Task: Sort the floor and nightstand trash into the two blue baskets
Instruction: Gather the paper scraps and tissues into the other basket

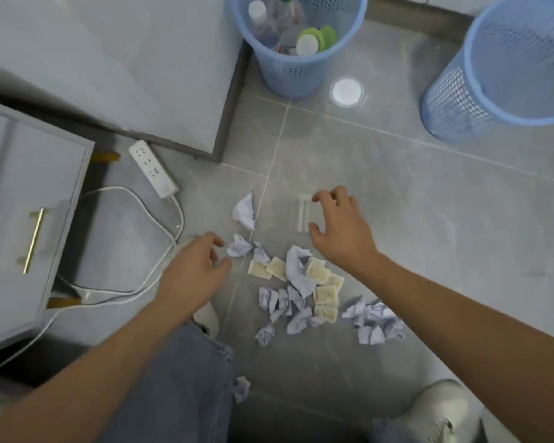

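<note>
Several crumpled pale paper wads [296, 273] and several flat beige sachets [325, 295] lie scattered on the grey tile floor. A faint clear plastic item [302, 212] lies just beyond them. My right hand [339, 228] hovers open over it, fingers spread. My left hand [199, 266] is open beside a small paper wad [239, 247], fingertips almost touching it. One blue basket [296, 39] at the top holds bottles and green-lidded containers. A second blue basket [509, 65] at the top right looks almost empty.
A grey nightstand [26, 219] with a brass handle stands at left. A white power strip [152, 169] and its looping cable [160, 251] lie beside it. A grey cabinet [125, 68] fills the upper left. One stray wad [241, 388] lies by my knee.
</note>
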Available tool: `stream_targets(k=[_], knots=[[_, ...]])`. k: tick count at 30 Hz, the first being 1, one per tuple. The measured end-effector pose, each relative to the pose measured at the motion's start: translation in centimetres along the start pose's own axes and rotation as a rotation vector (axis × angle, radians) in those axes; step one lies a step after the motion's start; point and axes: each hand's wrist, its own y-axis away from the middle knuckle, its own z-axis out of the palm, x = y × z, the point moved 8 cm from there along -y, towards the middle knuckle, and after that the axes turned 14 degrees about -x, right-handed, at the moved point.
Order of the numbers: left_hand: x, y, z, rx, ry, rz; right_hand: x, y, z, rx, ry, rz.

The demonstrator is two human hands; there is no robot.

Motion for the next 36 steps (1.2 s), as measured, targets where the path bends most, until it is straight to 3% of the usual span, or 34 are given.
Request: stream_targets(k=[3,6,13,18,26,36], knots=[[0.2,0.4,2.6,0.078,-0.062,0.035,2.4,3.4,4.7,-0.173,0.025,0.036],[0.0,-0.4,7.6,0.054,-0.135,0.067,4.5,5.6,9.2,-0.323,0.065,0.023],[1.5,-6.3,19.6,-0.098,-0.324,0.227,9.3,4.2,16.3,-0.398,0.112,0.105],[2.8,-11.1,23.7,-0.124,-0.509,0.322,11.4,3.0,20.0,-0.361,0.232,0.087],[1.6,-14.2,24.4,-0.009,-0.486,0.290,11.3,2.3,21.4,-0.192,0.242,-0.062],[1.5,-13.1,22.2,0.019,-0.369,0.296,15.7,4.0,19.5,-0.074,-0.082,0.045]])
